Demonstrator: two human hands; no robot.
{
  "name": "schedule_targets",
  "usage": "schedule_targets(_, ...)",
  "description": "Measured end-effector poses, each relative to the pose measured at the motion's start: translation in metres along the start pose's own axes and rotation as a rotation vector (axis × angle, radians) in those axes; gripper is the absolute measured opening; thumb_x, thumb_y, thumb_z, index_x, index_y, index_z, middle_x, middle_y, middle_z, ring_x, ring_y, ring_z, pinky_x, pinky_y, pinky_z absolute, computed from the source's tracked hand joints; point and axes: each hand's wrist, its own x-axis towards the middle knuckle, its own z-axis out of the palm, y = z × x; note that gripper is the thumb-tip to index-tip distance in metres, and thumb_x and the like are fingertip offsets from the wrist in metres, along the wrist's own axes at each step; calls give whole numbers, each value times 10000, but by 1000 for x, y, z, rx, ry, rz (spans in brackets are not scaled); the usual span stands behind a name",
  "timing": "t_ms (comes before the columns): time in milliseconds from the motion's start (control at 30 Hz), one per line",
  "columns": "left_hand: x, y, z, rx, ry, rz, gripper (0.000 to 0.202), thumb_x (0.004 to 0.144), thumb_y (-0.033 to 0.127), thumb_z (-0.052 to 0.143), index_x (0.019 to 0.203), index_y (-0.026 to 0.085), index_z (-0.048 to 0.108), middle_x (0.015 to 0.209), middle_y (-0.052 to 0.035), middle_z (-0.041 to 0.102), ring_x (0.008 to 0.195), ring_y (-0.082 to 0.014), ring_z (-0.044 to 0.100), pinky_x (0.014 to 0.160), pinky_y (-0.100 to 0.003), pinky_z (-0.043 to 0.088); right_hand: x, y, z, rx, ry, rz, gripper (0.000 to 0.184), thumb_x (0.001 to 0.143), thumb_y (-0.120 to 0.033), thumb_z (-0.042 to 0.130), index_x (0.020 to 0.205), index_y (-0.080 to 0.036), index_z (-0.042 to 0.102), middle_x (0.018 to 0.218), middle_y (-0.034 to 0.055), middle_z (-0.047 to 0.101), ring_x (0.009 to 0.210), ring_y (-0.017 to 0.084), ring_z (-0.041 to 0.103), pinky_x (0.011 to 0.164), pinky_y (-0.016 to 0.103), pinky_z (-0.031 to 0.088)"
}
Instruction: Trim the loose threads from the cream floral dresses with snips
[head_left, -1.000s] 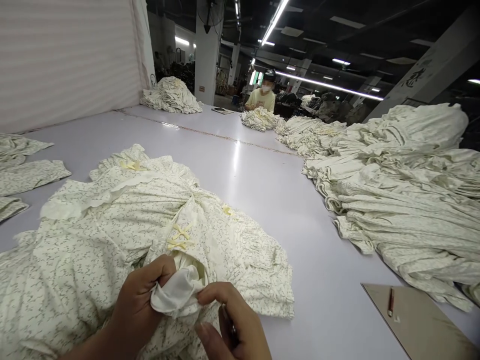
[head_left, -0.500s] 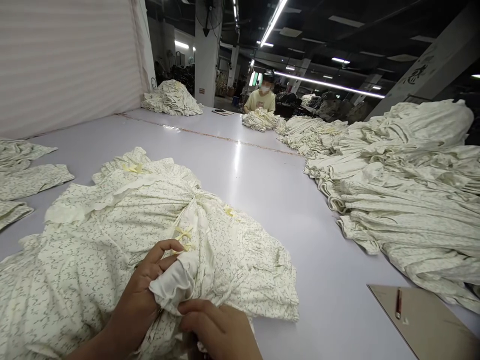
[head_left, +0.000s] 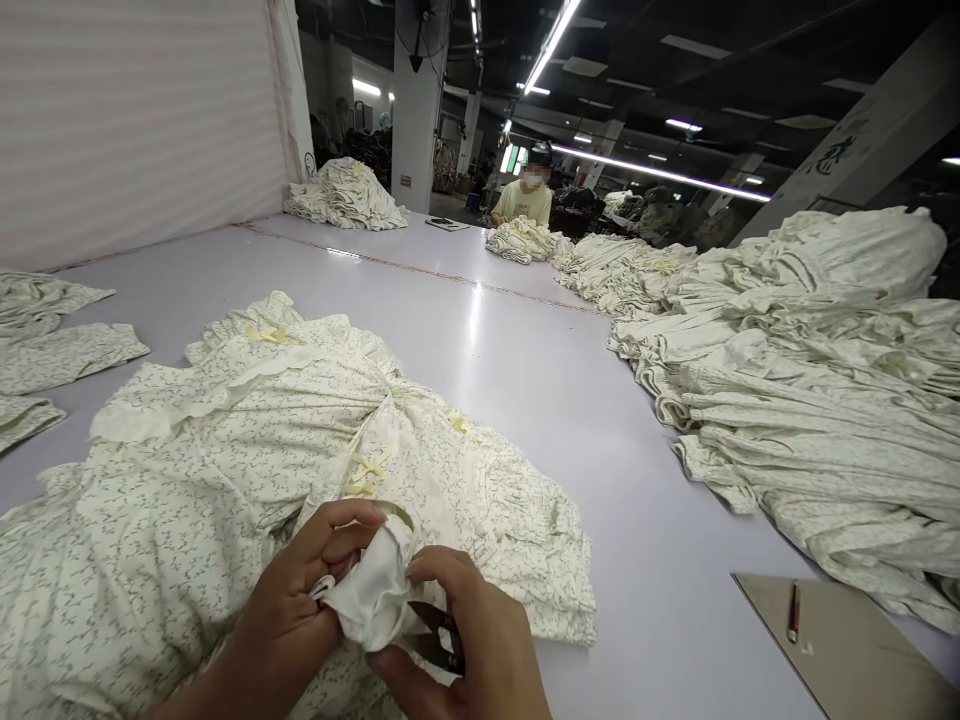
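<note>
the left hand [head_left: 296, 600] is a curled grip, its fingers closed around a gathered fold of white lining fabric [head_left: 375, 595] that rises out of a cream floral dress [head_left: 187, 520]. the right hand [head_left: 476, 640] sits just beside it, clenched on a pair of small dark scissors [head_left: 439, 635], whose blades show below the fold, close to the white fabric. its thumb and fingers are near or touching the fold, though the exact contact is hard to tell.

the dress lies bunched on a pale lavender counter [head_left: 525, 420] directly under and ahead of both grips, with small yellow ribbon bows [head_left: 367, 475] just above the fold. further ahead of the left grip, flat floral pieces [head_left: 52, 340] lie at the counter's edge. to the right of the right grip is a brown card sheet [head_left: 840, 650] with a red pencil [head_left: 793, 612] on it, and beyond that a long heap of gathered dresses [head_left: 810, 400]. well ahead of both grips, a co-worker [head_left: 525, 198] in a pale yellow shirt sits behind a smaller pile of garments [head_left: 521, 240], and another pile [head_left: 345, 197] stands by the wall.
</note>
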Motion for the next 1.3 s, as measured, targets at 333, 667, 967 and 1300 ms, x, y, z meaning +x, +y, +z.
schedule_targets(333, -1, -17, -15, 806, 49, 717, 365, 862, -11, 419, 1094, 247, 533, 996, -31, 564, 914, -158, 581, 774, -240, 468, -5, 20, -27, -20, -188, -236, 221, 892, -381, 395, 732, -239, 454, 683, 9, 620, 550, 133, 602, 506, 214, 434)
schedule_targets(667, 1, -29, -35, 969, -42, 683, 384, 872, 9, 394, 1189, 203, 488, 957, -49, 518, 773, -159, 531, 643, -254, 413, -21, 30, -30, -56, -321, -156, 472, 975, -594, 210, 740, -241, 418, 650, 3, 597, 572, 148, 619, 544, 237, 441)
schedule_targets(967, 0, -15, -37, 787, -167, 835, 291, 821, -26, 353, 848, 207, 526, 961, -45, 441, 737, -161, 431, 587, -290, 318, -26, 20, -24, -202, -264, -315, 159, 1015, -338, 397, 980, -244, 520, 742, -17, 614, 556, 118, 547, 530, 248, 344)
schedule_targets(1300, 0, -19, -36, 830, -234, 859, 300, 767, -69, 318, 784, 192, 464, 978, -49, 528, 759, -176, 451, 651, -317, 354, -31, 24, -18, -198, -339, -219, 61, 961, -308, 479, 962, -250, 500, 839, -13, 646, 666, 135, 622, 625, 248, 415)
